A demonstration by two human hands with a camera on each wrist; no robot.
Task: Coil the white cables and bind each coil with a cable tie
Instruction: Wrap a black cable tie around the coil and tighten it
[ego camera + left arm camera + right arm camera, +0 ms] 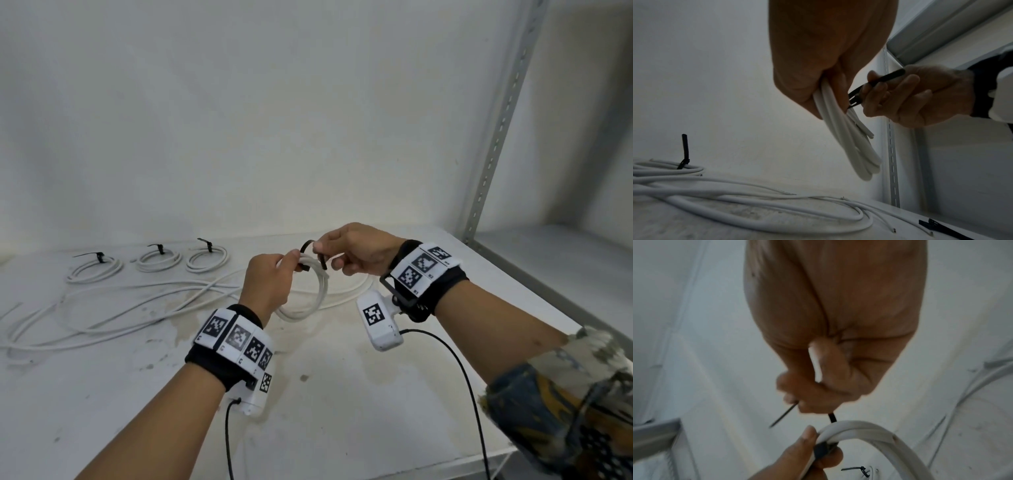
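My left hand (274,274) grips a coil of white cable (320,291) at its top, held upright above the table; the coil (846,142) hangs down from the curled fingers in the left wrist view. My right hand (342,250) pinches a black cable tie (310,250) that arches over the coil's top. The tie (869,87) runs from the right hand to the coil, its head (823,449) pressed against the cable under the left thumb. The tie's thin tip (782,417) pokes out past the right fingers.
Three bound coils (94,269) (159,260) (207,257) with black ties lie at the back left of the white table (342,394). Loose white cables (102,308) sprawl across the left and middle. Spare black ties (931,226) lie on the table. A metal shelf post (496,137) stands at right.
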